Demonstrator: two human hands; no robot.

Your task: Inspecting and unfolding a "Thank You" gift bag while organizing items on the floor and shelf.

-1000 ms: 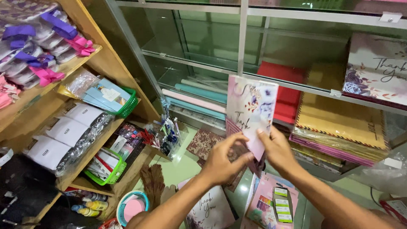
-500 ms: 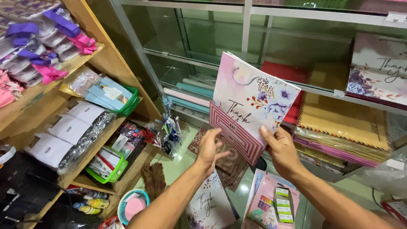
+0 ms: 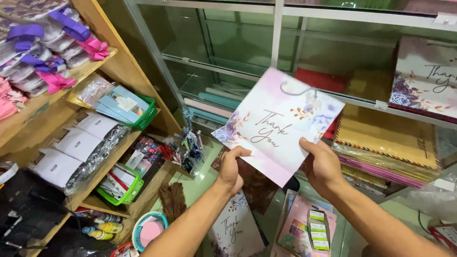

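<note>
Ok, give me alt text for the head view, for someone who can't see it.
Two bare hands, left hand and right hand, hold a flat pastel floral gift bag tilted before glass shelves stacked with more paper bags. Wooden shelves of wrapped goods stand left.

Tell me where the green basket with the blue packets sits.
The green basket sits at left in the head view, on the wooden shelf, above the wrapped white boxes.

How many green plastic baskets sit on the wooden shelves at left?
2. One green basket on the middle shelf holds blue packets; a second green basket sits one shelf lower with small packs. Others may be hidden outside the frame.
</note>
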